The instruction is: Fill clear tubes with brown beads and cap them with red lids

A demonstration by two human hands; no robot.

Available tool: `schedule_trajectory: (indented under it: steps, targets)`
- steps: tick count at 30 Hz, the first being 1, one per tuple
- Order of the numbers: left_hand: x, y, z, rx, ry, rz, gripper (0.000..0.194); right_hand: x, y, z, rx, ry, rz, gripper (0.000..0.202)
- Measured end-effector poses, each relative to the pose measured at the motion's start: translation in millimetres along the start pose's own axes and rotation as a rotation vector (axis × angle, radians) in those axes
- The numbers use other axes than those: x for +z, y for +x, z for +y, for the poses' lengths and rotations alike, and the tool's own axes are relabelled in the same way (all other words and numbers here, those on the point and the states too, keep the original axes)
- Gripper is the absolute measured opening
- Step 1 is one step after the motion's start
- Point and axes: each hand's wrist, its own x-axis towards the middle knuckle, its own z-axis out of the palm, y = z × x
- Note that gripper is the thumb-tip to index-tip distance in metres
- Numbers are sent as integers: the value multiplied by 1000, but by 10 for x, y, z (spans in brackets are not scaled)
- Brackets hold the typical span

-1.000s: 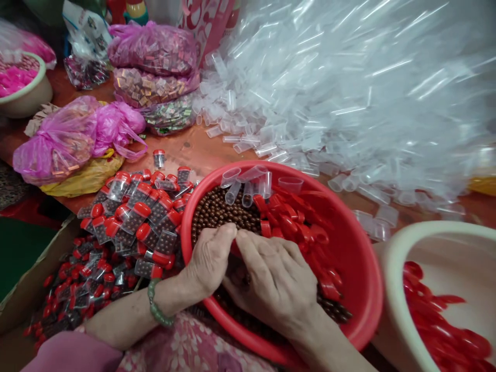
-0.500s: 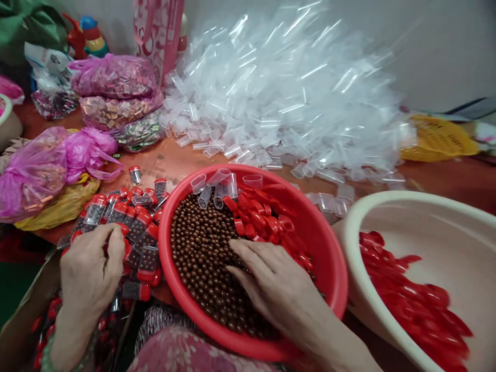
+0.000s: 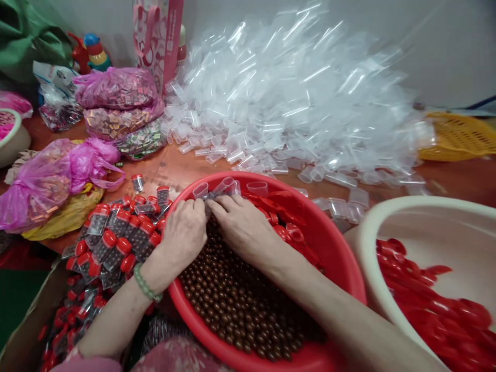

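My left hand (image 3: 185, 230), with a green bead bracelet (image 3: 145, 283) on its wrist, reaches over the rim of a red basin (image 3: 186, 299). Its fingers are curled, touching my right hand (image 3: 244, 227) at clear plastic tubes (image 3: 228, 184) by the basin's far rim. Both hands are closed around tubes there; their fingertips are partly hidden. Small brown balls (image 3: 240, 299) fill the near and left side of the basin. Red plastic caps (image 3: 294, 232) lie behind my right forearm.
Filled tubes with red caps (image 3: 116, 243) are heaped left of the basin. A large pile of clear tubes (image 3: 294, 98) stands behind it. At right, a white basin (image 3: 445, 206) holds red plastic parts (image 3: 437, 294). Pink bags (image 3: 116, 90) and a yellow basket (image 3: 459, 134) stand farther back.
My left hand has moved right from the capped tubes to the basin's far rim. My right hand has left the brown balls and moved up to the clear tubes, meeting it.
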Motion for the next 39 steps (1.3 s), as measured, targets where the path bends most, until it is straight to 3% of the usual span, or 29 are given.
schedule_trajectory:
  steps: [3, 6, 12, 17, 21, 26, 30, 36, 39]
  targets:
    - [31, 81, -14, -4, 10, -58, 20, 39, 206, 50, -39, -48, -29, 25]
    - [1, 17, -50, -7, -38, -60, 26, 48, 251, 137, -112, -76, -47, 27]
    - [-77, -330, -88, -83, -309, 60, 41, 49, 107, 156, -343, -68, -84, 27]
    - [-62, -567, -1, 55, -194, -60, 56, 71, -59, -42, -467, 11, -137, 22]
    - [-45, -602, 54, 28, -164, -114, 61, 119, -152, -117, -505, 165, -219, 18]
    - [-70, -594, 32, 39, -302, -142, 63, 165, -227, -79, -466, 453, -348, 29]
    - [-67, -602, 0, -32, -556, -180, 66, 113, -277, -52, -373, 691, -408, 38]
    - [-127, -649, -62, -133, -1020, -217, 53, -11, -330, -10, -158, 1050, -392, 33]
    - [-154, -678, -63, -98, -1200, -321, 65, -92, -344, 28, -48, 1356, -373, 38]
